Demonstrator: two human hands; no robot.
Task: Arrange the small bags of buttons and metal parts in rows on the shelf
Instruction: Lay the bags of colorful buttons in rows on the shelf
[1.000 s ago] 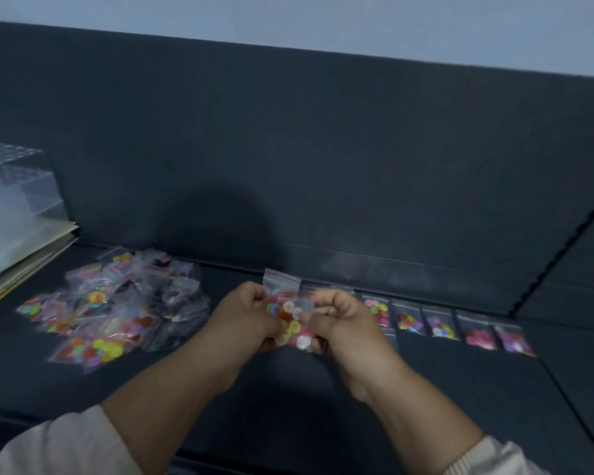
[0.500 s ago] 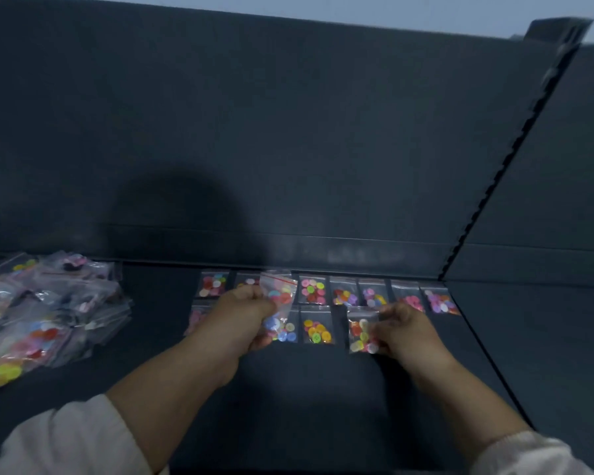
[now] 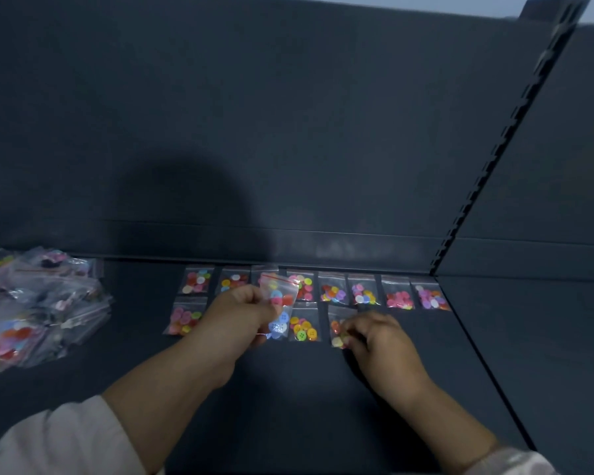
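Small clear bags of coloured buttons lie in a back row (image 3: pixel 364 292) along the rear of the dark shelf (image 3: pixel 306 406), with a shorter front row (image 3: pixel 303 328) below it. My left hand (image 3: pixel 240 313) holds a few clear button bags (image 3: pixel 279 305) upright above the rows. My right hand (image 3: pixel 378 341) has its fingertips on a bag of orange and yellow buttons (image 3: pixel 338 329) lying at the right end of the front row. A loose pile of bags (image 3: pixel 38 303) sits at the left.
The shelf's dark back panel (image 3: pixel 288 132) rises behind the rows. A slotted upright (image 3: pixel 515 132) runs diagonally at the right, with a further dark shelf section (image 3: pixel 546 354) beyond the seam. My pale sleeves show at the bottom corners.
A second ago both hands held the bags together at centre. My right hand took one bag to the right and laid it in the front row; my view swung right.
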